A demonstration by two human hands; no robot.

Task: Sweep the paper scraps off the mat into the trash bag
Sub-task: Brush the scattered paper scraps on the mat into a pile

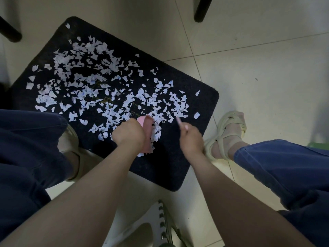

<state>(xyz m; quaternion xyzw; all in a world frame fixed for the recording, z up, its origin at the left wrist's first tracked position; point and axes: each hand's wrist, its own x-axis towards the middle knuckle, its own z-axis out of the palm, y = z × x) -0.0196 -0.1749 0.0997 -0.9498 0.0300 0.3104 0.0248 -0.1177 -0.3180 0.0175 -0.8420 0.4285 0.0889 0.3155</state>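
Note:
A dark mat point(170, 157) lies on the tiled floor, and white paper scraps point(92, 81) are strewn over most of it. At the mat's near side my left hand point(128, 134) grips a small pink dustpan point(146, 130) with several scraps on and around it. Just to its right, my right hand point(191, 139) is blurred and curled round a thin pink stick-like handle point(178, 120) whose tip points at the scraps. What is on the handle's end cannot be made out.
My knees in blue trousers flank the mat, with a sandalled foot point(229, 132) at its right edge and another point(71, 139) at its left. Black furniture legs point(202, 9) point(10, 31) stand on the floor beyond the mat. A white perforated plastic object point(156, 221) sits below my arms.

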